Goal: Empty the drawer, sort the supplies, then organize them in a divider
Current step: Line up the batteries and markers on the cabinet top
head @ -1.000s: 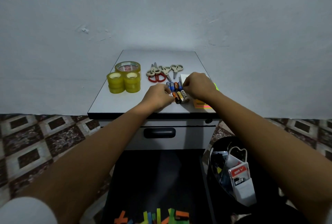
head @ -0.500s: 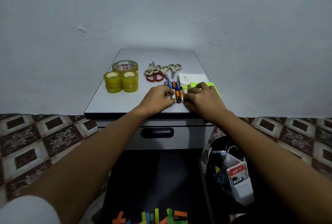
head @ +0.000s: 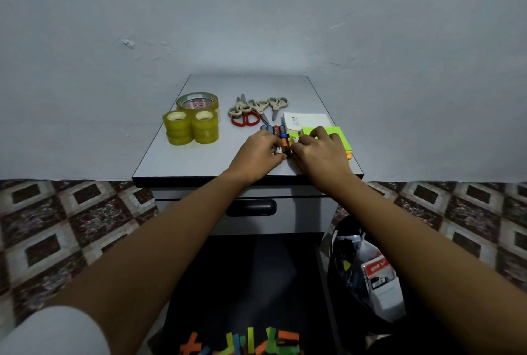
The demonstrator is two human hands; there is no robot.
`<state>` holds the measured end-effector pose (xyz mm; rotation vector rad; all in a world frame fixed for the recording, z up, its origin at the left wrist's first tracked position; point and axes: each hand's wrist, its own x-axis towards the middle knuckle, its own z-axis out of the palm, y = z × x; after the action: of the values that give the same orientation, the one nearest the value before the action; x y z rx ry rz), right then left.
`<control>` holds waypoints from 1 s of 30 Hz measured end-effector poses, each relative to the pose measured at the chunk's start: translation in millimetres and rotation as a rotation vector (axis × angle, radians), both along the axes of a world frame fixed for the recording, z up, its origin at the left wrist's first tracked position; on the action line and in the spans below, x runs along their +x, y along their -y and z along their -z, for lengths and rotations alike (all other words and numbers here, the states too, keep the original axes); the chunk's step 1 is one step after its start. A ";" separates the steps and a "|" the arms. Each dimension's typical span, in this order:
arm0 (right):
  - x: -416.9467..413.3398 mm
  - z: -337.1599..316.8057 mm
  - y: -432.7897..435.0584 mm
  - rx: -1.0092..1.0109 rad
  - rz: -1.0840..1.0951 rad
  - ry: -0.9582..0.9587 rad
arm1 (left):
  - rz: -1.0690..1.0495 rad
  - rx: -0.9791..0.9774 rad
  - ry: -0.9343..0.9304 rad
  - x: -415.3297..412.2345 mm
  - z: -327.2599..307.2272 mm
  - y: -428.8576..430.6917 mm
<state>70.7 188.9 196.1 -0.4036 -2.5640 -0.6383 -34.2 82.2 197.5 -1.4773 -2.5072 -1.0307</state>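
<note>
A cluster of small batteries (head: 278,133) lies on the grey cabinet top (head: 199,160). My left hand (head: 255,152) and my right hand (head: 319,152) meet over the near end of the cluster, fingers curled around the batteries from both sides. Rolls of yellow tape (head: 192,123) stand at the left. Several scissors (head: 255,111) lie behind the batteries. A white pad (head: 308,121) and green sticky notes (head: 339,138) lie by my right hand. The open drawer (head: 251,283) below is dark, with coloured clips (head: 245,343) at its near end.
A black bin (head: 368,266) with packaging stands on the floor right of the drawer. The drawer above, with a black handle (head: 251,208), is closed. A pale wall rises behind the cabinet. Patterned tiles (head: 57,235) cover the floor.
My right hand slid down from the far side of the batteries to their near end, uncovering the white pad and green notes. My left hand stayed at the cluster.
</note>
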 end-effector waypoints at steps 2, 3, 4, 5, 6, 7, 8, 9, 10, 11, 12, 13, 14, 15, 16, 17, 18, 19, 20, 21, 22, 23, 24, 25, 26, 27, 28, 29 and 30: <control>0.2 0.7 -0.3 0.014 0.005 -0.010 | 0.000 0.005 -0.009 -0.3 0.4 -0.6; 0.4 1.0 -0.5 0.016 0.005 -0.009 | 0.000 0.007 -0.012 -0.5 0.6 -0.7; 0.4 1.1 -0.5 0.014 0.005 -0.006 | 0.002 0.011 -0.014 -0.9 0.7 -0.7; 0.4 1.2 -0.6 0.012 0.006 -0.004 | 0.005 0.012 -0.014 -1.1 0.7 -0.3; 0.5 1.0 -1.0 0.012 0.005 -0.006 | 0.008 0.014 -0.013 -1.1 0.5 0.2; 0.5 1.2 -1.4 0.012 -0.002 -0.012 | 0.011 0.014 -0.012 -1.1 0.2 0.7; 0.8 1.3 -1.9 0.012 -0.013 -0.021 | 0.014 0.015 -0.010 -1.0 -0.2 1.3; 1.0 1.5 -2.4 0.009 -0.025 -0.032 | 0.016 0.015 -0.007 -0.5 -1.0 2.1; 1.4 1.9 -3.0 0.007 -0.034 -0.043 | 0.017 0.016 -0.002 0.4 -1.7 3.3; 1.5 2.4 -3.6 0.004 -0.041 -0.053 | 0.015 0.021 0.007 1.6 -2.9 4.7; 1.9 3.0 -3.6 -0.003 -0.047 -0.062 | 0.013 0.028 0.020 2.5 -3.3 6.1; 2.9 3.2 -3.3 -0.010 -0.054 -0.073 | 0.009 0.035 0.032 3.8 -3.9 7.9; 3.9 3.1 -2.7 -0.015 -0.064 -0.087 | 0.004 0.041 0.044 4.9 -4.4 9.7; 5.7 2.8 -1.6 -0.020 -0.081 -0.106 | -0.002 0.046 0.056 6.2 -4.2 12.1; 7.7 2.3 -0.5 -0.027 -0.109 -0.128 | -0.008 0.054 0.066 7.2 -4.0 14.6; 10.2 2.5 1.1 -0.044 -0.149 -0.152 | -0.014 0.064 0.077 8.6 -3.1 18.0; 13.2 2.7 3.4 -0.072 -0.191 -0.183 | -0.017 0.079 0.087 10.1 -1.9 22.3; 16.2 2.6 6.3 -0.102 -0.226 -0.215 | -0.013 0.098 0.091 12.1 -1.0 27.5; 19.3 3.1 9.9 -0.126 -0.249 -0.244 | -0.003 0.122 0.085 14.2 1.7 33.9; 22.2 3.3 13.8 -0.141 -0.263 -0.263 | 0.011 0.152 0.062 16.9 4.1 40.9; 25.9 5.1 18.6 -0.153 -0.278 -0.274 | 0.024 0.176 0.028 19.5 8.5 48.9; 29.9 7.8 23.9 -0.166 -0.296 -0.283 | 0.036 0.192 -0.009 22.4 13.2 57.6; 33.8 10.7 29.0 -0.185 -0.316 -0.287 | 0.044 0.200 -0.036 24.7 18.3 66.4; 38.3 15.6 35.3 -0.212 -0.333 -0.286 | 0.044 0.197 -0.042 28.4 25.2 76.3; 42.0 20.7 41.2 -0.240 -0.345 -0.281 | 0.042 0.195 -0.049 31.5 32.0 85.8; 46.0 28.8 48.0 -0.274 -0.357 -0.267 | 0.037 0.190 -0.064 35.5 41.0 96.1; 50.4 37.2 54.3 -0.307 -0.370 -0.250 | 0.032 0.178 -0.087 39.5 50.6 105.8; 54.4 45.3 60.5 -0.339 -0.384 -0.229 | 0.036 0.154 -0.105 43.2 59.6 114.5; 58.7 56.1 67.1 -0.381 -0.399 -0.202 | 0.042 0.120 -0.098 47.1 71.3 123.8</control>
<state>129.4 121.8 140.0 -0.0623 -2.4606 0.0344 12.9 -41.6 126.1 -1.5133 -2.3149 -1.0665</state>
